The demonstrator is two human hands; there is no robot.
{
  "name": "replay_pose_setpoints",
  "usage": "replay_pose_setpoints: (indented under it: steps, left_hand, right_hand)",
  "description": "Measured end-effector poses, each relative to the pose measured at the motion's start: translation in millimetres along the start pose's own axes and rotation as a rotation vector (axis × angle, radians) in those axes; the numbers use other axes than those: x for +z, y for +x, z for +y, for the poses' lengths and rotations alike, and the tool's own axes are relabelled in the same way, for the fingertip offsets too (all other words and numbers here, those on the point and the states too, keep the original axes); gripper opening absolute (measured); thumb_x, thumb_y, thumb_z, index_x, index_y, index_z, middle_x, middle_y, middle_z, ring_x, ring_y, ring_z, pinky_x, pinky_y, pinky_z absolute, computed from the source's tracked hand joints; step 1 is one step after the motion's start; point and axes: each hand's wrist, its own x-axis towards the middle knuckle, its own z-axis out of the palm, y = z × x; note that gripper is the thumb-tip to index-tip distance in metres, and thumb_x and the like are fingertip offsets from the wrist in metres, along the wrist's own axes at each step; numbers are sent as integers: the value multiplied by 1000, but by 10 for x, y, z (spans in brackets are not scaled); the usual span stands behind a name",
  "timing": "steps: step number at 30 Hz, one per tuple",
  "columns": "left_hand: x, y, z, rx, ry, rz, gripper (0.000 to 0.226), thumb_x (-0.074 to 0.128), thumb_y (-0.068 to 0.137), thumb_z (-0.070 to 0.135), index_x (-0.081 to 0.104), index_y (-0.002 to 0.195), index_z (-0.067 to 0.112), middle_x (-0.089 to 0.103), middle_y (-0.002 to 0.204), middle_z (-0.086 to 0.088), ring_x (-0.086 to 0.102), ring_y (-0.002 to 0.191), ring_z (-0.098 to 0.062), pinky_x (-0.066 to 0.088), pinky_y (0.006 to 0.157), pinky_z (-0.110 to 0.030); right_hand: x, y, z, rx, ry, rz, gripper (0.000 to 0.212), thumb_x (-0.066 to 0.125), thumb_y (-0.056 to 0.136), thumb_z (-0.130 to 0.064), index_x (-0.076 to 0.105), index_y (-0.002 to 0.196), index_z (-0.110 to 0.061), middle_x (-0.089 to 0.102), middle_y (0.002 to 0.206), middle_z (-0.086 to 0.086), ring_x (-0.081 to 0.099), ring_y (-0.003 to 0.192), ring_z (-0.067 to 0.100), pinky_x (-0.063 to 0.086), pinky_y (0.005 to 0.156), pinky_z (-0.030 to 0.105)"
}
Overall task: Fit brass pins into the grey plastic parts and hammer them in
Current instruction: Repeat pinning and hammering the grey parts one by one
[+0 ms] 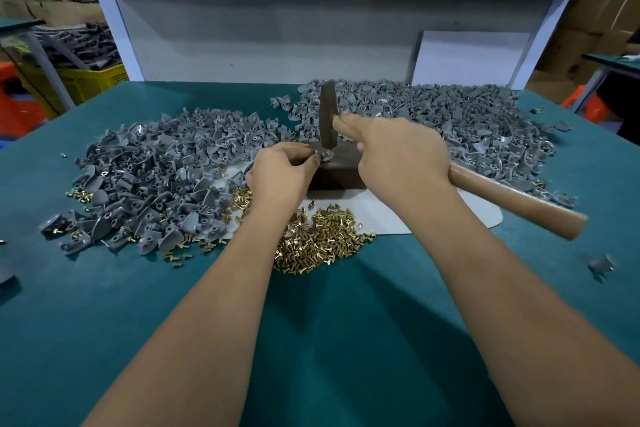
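My left hand (282,168) pinches one small grey plastic part (323,155) on the dark wooden block (337,172) at twelve o'clock; my right hand (398,152) grips the wooden-handled steel hammer (328,118), head on the part; heaps of grey parts (450,121) at ten and one, loose brass pins (318,236) at six; much remains, I judge.

The counter (104,305) is covered in plain teal. Grey plastic parts (149,170) are heaped on it, shiny brass pins (318,236) scattered in gold. A light tan hammer handle (512,198), dark brown block (337,173) and pale grey mat (381,215) are seen too.
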Motion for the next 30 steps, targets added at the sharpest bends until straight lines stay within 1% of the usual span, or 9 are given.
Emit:
replay_pose_setpoints:
  steps: [3,6,11,13,17,20,23,25,30]
  left_hand:
    - [13,-9,-13,-4,-32,-2,15,73,86,28,78,99,22,66,98,17,60,110,-15,40,108,-45]
    - [10,-6,12,6,-31,-13,16,72,86,25,78,99,19,69,103,12,63,105,-15,45,103,-43]
    - [16,-5,21,1,-18,1,19,71,87,25,77,104,19,69,104,10,62,99,-10,50,98,-32]
    - [26,6,17,3,-33,-5,18,71,87,22,77,104,16,68,100,11,63,98,-10,50,91,-24]
    - [20,-15,11,47,-2,-9,20,70,88,21,76,106,13,67,98,10,59,89,-4,39,77,-8]
    - [26,1,-12,40,-3,-10,19,71,88,24,76,105,18,69,105,11,57,91,-2,42,82,-11]
    - [29,9,-15,32,-24,-8,18,71,88,25,77,104,20,66,103,11,55,89,2,51,90,-27]
    - [22,-2,-13,30,-42,-16,16,71,88,26,77,102,21,64,102,12,53,89,4,52,90,-29]
    - [-6,20,1,-14,-99,-76,14,70,89,25,78,100,20,58,100,22,51,92,3,51,94,-33]
  right_hand:
    - [-19,-40,-3,48,14,70,64,53,94,-16,27,141,-52,69,93,-2,60,70,24,17,42,22]
    - [37,-26,17,-31,4,-34,65,52,92,-12,31,140,-51,70,102,-2,66,81,25,25,43,23]
    - [-52,75,70,-12,1,66,64,54,89,-10,36,137,-50,71,95,0,66,78,27,24,44,25]
    - [12,38,70,-68,-14,0,65,53,90,-10,34,137,-51,71,98,-1,66,78,26,26,44,24]
    - [-11,127,108,-16,79,-85,52,49,94,-18,40,137,-47,67,116,-5,65,96,26,43,61,31]
    - [69,153,151,178,263,-23,44,42,98,-21,43,134,-44,63,118,2,61,97,27,39,61,28]
    - [219,95,216,328,286,-3,29,42,97,-18,51,120,-31,62,101,7,53,76,26,31,53,28]
    - [311,40,317,399,257,-9,19,46,95,-15,52,113,-21,59,89,5,46,66,24,26,50,27]
    - [473,-56,501,457,149,-127,6,50,91,-18,45,94,-16,46,73,2,44,72,28,29,58,32]
